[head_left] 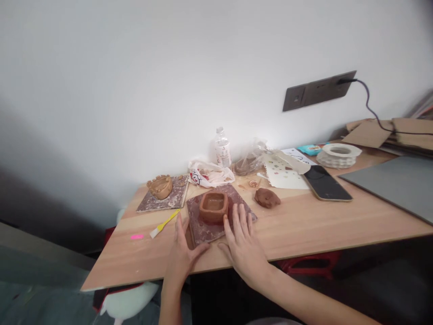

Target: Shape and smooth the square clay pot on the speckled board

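Note:
A square brown clay pot (214, 208) with rounded corners and a hollow middle stands on a dark, clay-smeared board (208, 234) near the table's front edge. My left hand (184, 253) is at the board's left side, thumb and fingers spread apart, holding nothing. Over the board's right part lies my right hand (244, 243), its fingers stretched out and the index fingertip close to the pot's right wall; whether it touches, I cannot tell. A lump of brown clay (267, 198) sits to the right of the board.
Left on the table are a second board (145, 204) with a rough clay bowl (160, 187), and a yellow brush (164, 223). Behind stand a plastic bottle (222, 151) and a crumpled bag (211, 175). A phone (327, 183), white ring-shaped object (338, 158) and grey panel (395, 180) lie right.

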A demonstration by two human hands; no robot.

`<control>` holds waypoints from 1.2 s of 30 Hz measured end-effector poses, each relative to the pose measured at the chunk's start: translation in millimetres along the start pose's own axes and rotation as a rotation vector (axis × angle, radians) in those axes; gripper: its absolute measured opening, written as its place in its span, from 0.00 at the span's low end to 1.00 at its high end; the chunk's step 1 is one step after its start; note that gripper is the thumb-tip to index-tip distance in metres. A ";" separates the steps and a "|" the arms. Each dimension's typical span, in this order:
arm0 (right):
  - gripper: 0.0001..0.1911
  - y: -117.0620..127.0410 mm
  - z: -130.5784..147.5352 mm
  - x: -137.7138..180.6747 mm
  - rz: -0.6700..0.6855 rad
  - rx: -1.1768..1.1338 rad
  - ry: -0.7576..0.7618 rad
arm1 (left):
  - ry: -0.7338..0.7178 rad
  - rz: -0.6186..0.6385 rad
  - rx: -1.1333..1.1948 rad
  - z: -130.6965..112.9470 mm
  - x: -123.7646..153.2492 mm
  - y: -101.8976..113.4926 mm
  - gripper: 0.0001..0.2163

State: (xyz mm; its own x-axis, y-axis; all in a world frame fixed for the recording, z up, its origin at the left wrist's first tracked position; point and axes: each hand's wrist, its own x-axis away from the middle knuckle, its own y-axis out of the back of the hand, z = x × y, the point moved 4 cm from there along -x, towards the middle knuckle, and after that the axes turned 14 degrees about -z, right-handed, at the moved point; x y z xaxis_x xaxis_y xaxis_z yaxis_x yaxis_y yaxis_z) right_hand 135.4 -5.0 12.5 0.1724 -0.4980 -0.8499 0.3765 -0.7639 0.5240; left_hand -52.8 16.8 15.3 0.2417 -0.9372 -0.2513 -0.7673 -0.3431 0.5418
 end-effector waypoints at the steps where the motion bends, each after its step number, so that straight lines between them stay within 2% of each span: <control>1: 0.30 1.5 -0.3 -1.1 -0.001 0.001 -0.004 | -0.001 -0.002 0.000 0.2 0.1 0.1 0.55; 6: 0.29 8.6 -8.5 -3.9 0.004 -0.060 0.022 | 0.009 -0.001 -0.003 0.5 0.8 0.5 0.54; 8: 0.24 12.1 -21.2 -12.4 -0.012 -0.168 0.061 | 0.018 0.001 -0.010 0.0 0.6 0.7 0.54; 11: 0.12 11.9 -51.2 -42.6 0.007 -0.404 0.125 | 0.021 0.005 -0.037 -1.8 0.0 0.9 0.56; 13: 0.10 4.2 -70.8 -68.5 0.110 -0.489 0.168 | 0.026 0.003 -0.047 -3.1 -0.2 1.2 0.56; 16: 0.12 -11.9 -84.7 -97.7 0.336 -0.511 0.294 | 0.039 0.000 -0.042 -4.4 0.1 1.3 0.55; 19: 0.10 -23.8 -84.9 -108.9 0.509 -0.502 0.386 | 0.045 0.003 -0.038 -4.6 0.5 1.4 0.55; 22: 0.10 -28.9 -80.8 -110.2 0.586 -0.523 0.435 | 0.044 0.006 -0.045 -4.6 0.3 1.5 0.55; 30: 0.06 -26.2 -71.7 -119.7 0.614 -0.530 0.530 | 0.016 0.010 -0.034 -5.0 0.4 0.9 0.55; 36: 0.05 -20.1 -66.4 -124.0 0.653 -0.506 0.547 | 0.019 0.001 -0.048 -3.7 0.3 1.5 0.55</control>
State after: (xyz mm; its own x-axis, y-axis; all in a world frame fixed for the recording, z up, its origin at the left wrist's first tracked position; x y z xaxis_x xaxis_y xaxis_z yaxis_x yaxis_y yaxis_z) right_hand 166.9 99.4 103.7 0.8333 -0.4034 -0.3780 0.3802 -0.0781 0.9216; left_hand -51.7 15.7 19.0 0.2530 -0.9383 -0.2358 -0.7383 -0.3447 0.5797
